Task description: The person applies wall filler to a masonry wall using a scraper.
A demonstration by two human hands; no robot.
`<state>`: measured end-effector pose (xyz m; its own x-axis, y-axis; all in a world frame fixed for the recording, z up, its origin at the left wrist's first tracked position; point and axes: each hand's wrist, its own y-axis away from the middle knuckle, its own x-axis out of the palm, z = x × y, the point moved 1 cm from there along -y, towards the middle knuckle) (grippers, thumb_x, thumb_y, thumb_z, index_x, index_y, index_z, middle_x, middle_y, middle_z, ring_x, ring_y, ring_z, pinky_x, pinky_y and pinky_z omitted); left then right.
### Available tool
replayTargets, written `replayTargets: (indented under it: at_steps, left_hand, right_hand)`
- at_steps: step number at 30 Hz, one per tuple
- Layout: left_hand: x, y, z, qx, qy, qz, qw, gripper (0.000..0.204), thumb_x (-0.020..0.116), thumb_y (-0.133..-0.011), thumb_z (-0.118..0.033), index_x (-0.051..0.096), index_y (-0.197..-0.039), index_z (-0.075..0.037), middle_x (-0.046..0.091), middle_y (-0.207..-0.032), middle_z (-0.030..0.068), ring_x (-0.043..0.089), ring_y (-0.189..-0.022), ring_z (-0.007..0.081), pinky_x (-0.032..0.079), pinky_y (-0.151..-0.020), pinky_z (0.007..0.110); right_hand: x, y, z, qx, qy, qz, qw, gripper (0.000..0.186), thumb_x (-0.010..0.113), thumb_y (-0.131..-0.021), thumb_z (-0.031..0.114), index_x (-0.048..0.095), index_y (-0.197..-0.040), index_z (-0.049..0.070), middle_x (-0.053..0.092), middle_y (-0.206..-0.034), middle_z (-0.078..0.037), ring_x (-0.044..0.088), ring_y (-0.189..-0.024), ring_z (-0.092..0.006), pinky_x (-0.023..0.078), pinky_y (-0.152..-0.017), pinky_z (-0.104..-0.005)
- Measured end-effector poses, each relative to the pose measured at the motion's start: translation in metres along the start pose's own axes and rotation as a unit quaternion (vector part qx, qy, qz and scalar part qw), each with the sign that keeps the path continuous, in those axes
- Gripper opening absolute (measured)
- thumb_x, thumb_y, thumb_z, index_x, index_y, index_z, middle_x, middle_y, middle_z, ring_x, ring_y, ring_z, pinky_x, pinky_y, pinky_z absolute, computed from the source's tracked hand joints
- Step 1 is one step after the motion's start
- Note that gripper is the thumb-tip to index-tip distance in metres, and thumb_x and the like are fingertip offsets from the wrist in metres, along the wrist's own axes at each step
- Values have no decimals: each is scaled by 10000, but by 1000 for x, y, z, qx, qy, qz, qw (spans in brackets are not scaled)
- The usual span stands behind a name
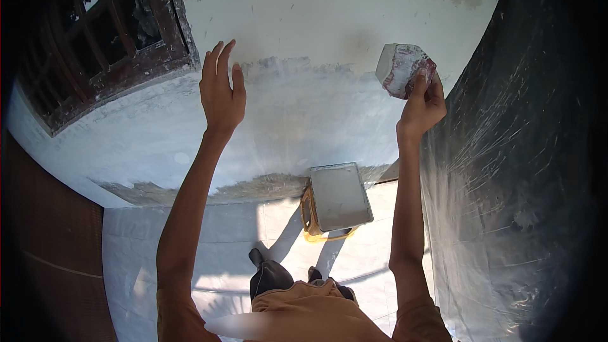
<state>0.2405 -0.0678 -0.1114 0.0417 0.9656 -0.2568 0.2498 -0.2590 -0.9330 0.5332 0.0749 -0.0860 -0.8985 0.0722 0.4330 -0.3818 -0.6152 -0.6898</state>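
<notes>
One hand loaded, one not. Right hand (pixel 421 107), toward 2 o'clock of the view: fingers pinched on a flat, many-sided spreader (pixel 402 71), thumb across its near face, the other fingers bent behind. Spreader carries a white, dried-looking smear, reddish at the gripped edge, paler grey at its 10 o'clock side; whether it touches the wall (pixel 297 107) cannot be told. Left hand (pixel 221 101), toward 10 o'clock: holds nothing, fingers extended and loosely spread, thumb apart; contact with the wall also unclear. Wall behind both: cream above, whiter below, a grey-tan patch at 12 o'clock, rough bare strip along the foot. Container, just off centre toward 5 o'clock: a rectangular tray (pixel 340 197), dark rim flecked pale, set on a yellow stool (pixel 308 215) near the wall's foot. Inside shows an even, dull grey surface; cannot tell whether that is a layer of paste or the tray's own bottom. Farther out: brown-framed window (pixel 117 50) with paned glass, 10 o'clock; creased clear plastic sheet (pixel 500 228), 4 o'clock; brown ribbed panel (pixel 57 247), 8 o'clock; pale tiled floor (pixel 158 247), 7 o'clock, part sunlit; wearer's tan shirt (pixel 310 313), 6 o'clock.
</notes>
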Motion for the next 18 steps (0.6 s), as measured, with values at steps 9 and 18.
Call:
replayTargets:
  at_steps: [9,18]
  left_hand:
    - [37,50,-76,-46,44,61,996,385,486,-963,-152,501,-1345,-114,473,-1394,140,430,-1315,362,387,-1032,484]
    - [69,137,-97,-128,112,113,979,349,465,-988,-191,502,-1319,-87,546,-1306,136,507,-1235,306,404,-1022,426]
  right_hand:
    - [-119,-14,-17,38,91,-25,995,262,637,-906,111,663,-1115,-45,701,-934,-78,625,-806,-104,500,-720,-257]
    - [-187,20,-36,86,236,55,966,253,655,-903,119,671,-1110,-26,684,-850,-44,591,-728,-70,491,-644,-244]
